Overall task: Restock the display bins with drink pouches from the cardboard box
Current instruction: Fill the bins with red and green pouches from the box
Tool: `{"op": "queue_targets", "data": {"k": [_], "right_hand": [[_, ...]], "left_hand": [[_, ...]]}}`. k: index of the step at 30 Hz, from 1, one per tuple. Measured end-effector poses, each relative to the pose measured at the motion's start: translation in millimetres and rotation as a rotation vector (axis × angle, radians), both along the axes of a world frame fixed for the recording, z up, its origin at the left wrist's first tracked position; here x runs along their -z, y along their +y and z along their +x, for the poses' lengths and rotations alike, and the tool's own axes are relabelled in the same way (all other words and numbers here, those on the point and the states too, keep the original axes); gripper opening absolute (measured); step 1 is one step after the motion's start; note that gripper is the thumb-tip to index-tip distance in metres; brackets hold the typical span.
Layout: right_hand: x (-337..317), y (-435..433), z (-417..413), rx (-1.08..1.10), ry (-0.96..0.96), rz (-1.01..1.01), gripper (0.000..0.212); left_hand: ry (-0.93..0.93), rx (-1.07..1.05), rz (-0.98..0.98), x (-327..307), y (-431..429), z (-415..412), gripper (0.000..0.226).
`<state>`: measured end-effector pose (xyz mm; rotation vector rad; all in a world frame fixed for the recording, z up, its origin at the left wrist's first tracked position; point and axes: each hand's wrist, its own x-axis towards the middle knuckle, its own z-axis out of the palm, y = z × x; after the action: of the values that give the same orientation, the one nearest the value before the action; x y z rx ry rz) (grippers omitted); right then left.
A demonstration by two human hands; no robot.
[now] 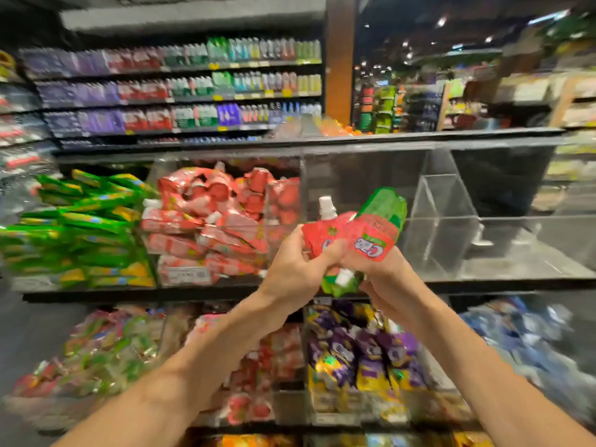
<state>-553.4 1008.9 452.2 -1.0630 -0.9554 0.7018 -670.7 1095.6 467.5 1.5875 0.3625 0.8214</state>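
Fingers (322, 258) around drink pouches (374, 233)

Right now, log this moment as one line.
left grip: holds red pouch | right grip: holds red-green pouch | clear bin: behind pouches | step: not yet binned

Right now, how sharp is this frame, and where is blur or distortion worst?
Head view: pouches, left hand and right hand fairly sharp at centre; far shelves and lower bins smeared by motion blur; wide-angle lens bows straight lines.
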Motion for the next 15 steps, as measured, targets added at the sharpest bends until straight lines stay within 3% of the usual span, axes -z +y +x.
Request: {"op": "queue_targets", "data": {"k": [3,7,12,15], "right_hand": [[6,-49,14,0.187,-0.096,-0.017,0.026],[17,-116,25,0.373,-0.192,-0.117,0.019],[19,-196,47,0.462,-0.160,-0.241,0.016],[16,-236,64,0.494,-0.045,-0.317,0.020]], "left_hand": [[0.010,0.071,-0.043,25,-36,27,0.034],[-0.005,0.221,-0.153,44,-82,52,0.025],[0.027,0.245,-0.091,51,-145,83,0.022],[0.047,0.227,-0.077,47,-179,99,0.016]]}}
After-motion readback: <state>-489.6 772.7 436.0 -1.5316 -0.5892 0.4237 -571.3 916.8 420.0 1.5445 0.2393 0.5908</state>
